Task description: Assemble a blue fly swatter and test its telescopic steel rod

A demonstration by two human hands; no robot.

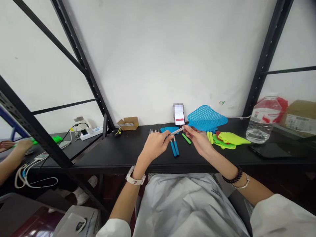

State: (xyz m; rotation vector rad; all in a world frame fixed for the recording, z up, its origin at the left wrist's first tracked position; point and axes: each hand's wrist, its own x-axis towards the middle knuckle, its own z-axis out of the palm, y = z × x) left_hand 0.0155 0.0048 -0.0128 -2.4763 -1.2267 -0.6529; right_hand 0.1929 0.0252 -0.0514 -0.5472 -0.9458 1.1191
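A thin silver metal rod spans the gap between my two hands above the black table. My left hand is closed around one end of it. My right hand pinches the other end between its fingertips. Two blue handles with metal stems lie just below the rod, and one green handle rests between my hands. Blue flat pieces lie behind the rod, partly hidden by it. Several metal prongs or rods show beyond my left hand.
Blue perforated fly swatter heads lean near the wall. Green and red swatter heads and yellow-green handles lie rightward. A phone stands behind; a water bottle, black tablet and small carton flank the work. Another person's hand shows left.
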